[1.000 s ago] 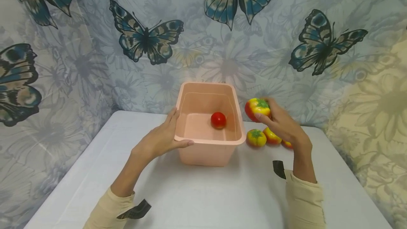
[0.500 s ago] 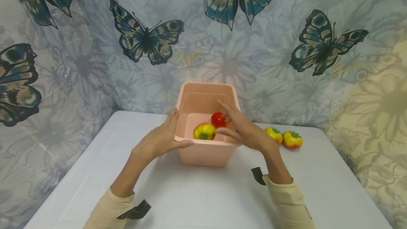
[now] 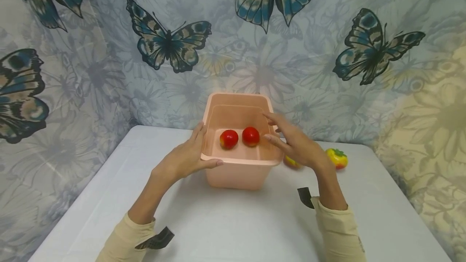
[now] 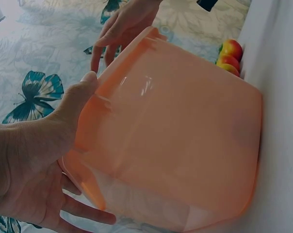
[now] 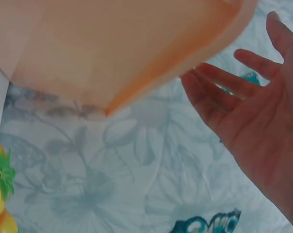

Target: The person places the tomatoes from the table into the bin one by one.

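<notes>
A peach-coloured plastic bin (image 3: 234,175) stands on the white table with two fruits inside. The left fruit (image 3: 229,139) shows red skin with a little yellow, and the right fruit (image 3: 251,136) is red and glossy. My left hand (image 3: 183,157) rests against the bin's left front corner, its thumb along the front rim and its fingers straight along the left side. My right hand (image 3: 300,144) is over the right rim, fingers extended and nothing held. In the right wrist view, the right hand's fingertips (image 5: 187,80) are at the rim; contact is unclear.
Right of the bin, a yellow-red persimmon-like fruit (image 3: 292,162) lies partly behind my right hand. Another such fruit (image 3: 336,158) with a green leafy top sits farther right. A butterfly-printed cloth (image 3: 262,68) hangs behind the table (image 3: 233,221).
My right hand has carried a yellow-red fruit into the bin, let it go and drawn back rightward to the rim. That fruit has rolled red side up. The left hand stays put.
</notes>
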The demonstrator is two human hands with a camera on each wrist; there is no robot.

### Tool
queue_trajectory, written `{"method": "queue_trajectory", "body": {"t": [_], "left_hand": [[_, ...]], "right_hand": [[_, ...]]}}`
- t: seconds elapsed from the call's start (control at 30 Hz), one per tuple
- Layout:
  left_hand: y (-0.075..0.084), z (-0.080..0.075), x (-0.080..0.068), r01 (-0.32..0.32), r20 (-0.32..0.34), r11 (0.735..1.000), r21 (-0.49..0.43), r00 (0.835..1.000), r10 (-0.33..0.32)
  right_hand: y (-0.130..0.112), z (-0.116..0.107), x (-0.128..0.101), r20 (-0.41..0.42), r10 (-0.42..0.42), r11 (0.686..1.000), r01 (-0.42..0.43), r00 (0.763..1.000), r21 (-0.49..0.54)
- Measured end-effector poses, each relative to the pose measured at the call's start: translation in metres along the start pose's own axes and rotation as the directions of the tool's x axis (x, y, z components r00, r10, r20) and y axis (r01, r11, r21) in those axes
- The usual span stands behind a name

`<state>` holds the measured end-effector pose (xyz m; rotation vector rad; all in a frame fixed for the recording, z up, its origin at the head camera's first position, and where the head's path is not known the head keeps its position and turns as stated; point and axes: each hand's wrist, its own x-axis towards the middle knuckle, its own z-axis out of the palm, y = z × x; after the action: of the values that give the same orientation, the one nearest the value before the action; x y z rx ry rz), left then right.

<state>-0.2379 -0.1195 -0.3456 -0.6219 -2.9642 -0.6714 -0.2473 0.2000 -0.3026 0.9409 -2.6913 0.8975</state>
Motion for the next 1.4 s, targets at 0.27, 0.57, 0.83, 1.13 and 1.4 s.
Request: {"method": "queue_trajectory", "body": {"t": [0.27, 0.57, 0.83, 1.13, 1.4], "left_hand": [[0.0, -0.001, 0.002, -0.011, -0.005, 1.0, 0.006, 1.0, 0.011], [0.0, 0.0, 0.002, -0.003, 0.003, 1.0, -0.012, 1.0, 0.003], [-0.001, 0.0, 0.001, -0.008, -0.006, 1.0, -0.023, 1.0, 0.008], [-0.001, 0.001, 0.001, -0.001, -0.005, 1.0, -0.021, 1.0, 0.001], [-0.001, 0.001, 0.0, 0.001, -0.007, 0.999, -0.049, 1.0, -0.001]], "right_hand": [[0.005, -0.018, -0.01, -0.027, 0.059, 0.998, -0.059, 0.998, -0.008], [0.019, -0.04, -0.028, -0.051, 0.175, 0.985, -0.175, 0.983, 0.0], [0.036, -0.059, -0.048, -0.083, 0.243, 0.968, -0.247, 0.966, -0.037], [0.066, -0.075, -0.066, -0.079, 0.364, 0.925, -0.37, 0.928, -0.087], [0.098, -0.078, -0.078, 0.008, 0.482, 0.866, -0.475, 0.876, -0.153]]}}
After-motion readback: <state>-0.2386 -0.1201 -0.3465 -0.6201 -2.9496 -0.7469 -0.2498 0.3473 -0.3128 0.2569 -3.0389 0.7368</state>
